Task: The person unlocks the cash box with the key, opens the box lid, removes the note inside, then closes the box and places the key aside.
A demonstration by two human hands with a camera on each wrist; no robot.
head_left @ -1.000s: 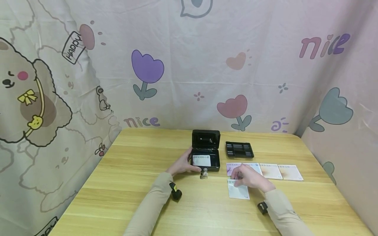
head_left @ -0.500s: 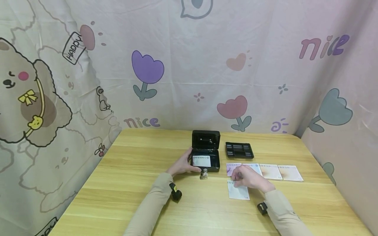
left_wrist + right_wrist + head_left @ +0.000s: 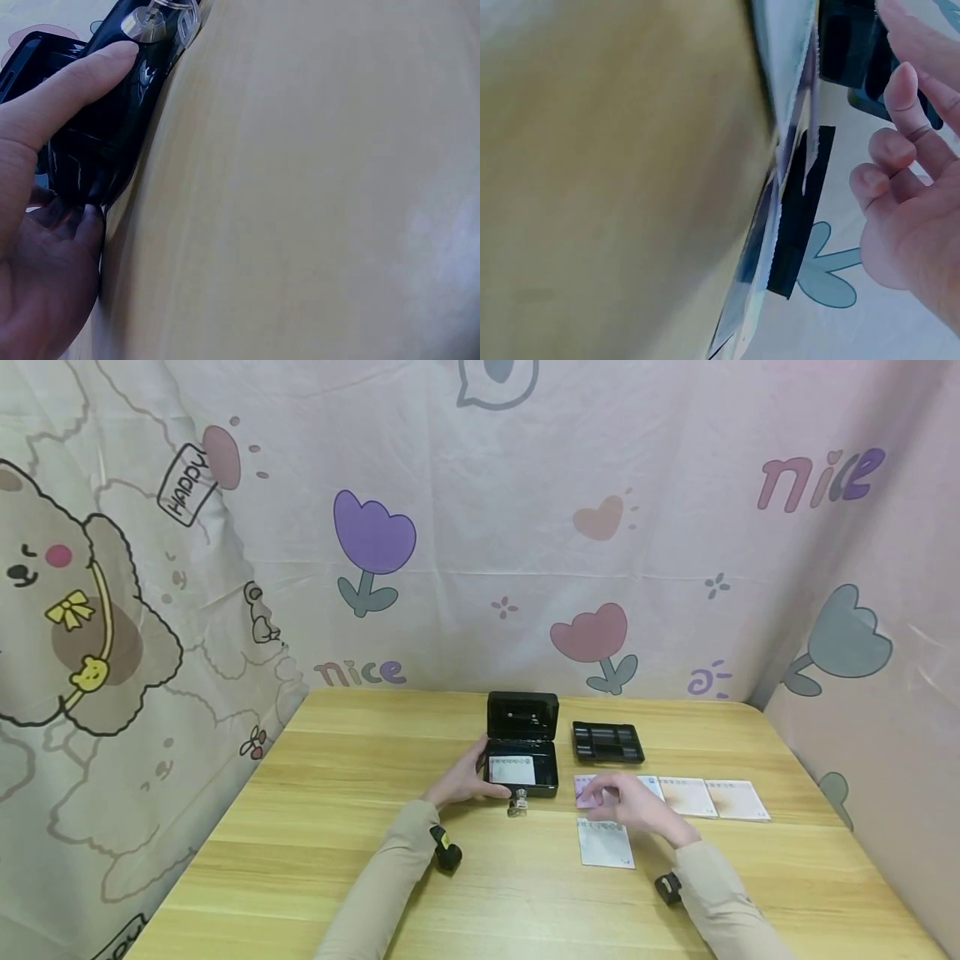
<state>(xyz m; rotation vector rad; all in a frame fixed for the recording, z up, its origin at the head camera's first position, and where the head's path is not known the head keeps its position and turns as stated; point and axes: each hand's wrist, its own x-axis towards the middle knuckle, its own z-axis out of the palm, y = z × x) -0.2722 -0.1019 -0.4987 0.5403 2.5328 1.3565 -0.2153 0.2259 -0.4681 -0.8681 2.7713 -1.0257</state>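
Right hand [image 3: 630, 802] is hovering over paper notes while the left hand [image 3: 467, 777] is gripping an open cash box [image 3: 542, 792].
Nearest, a pale note [image 3: 606, 847] is lying flat on the tabletop [image 3: 495, 893]; whether it is one sheet or several is not showing. Above its far edge the right hand is curving its fingers loosely, apparently holding nothing; pinching one edge between thumb and fingertip should avoid creasing. Left of it, the left hand is clasping the box's near left corner, thumb beside the keys [image 3: 517, 804]; staying gentle but firm there should keep the box from sliding. Another note [image 3: 512, 770] is lying inside. Slightly farther, a row of notes [image 3: 688, 798] is sitting side by side, partly behind the right hand, with a black tray [image 3: 609, 750] resting beyond.
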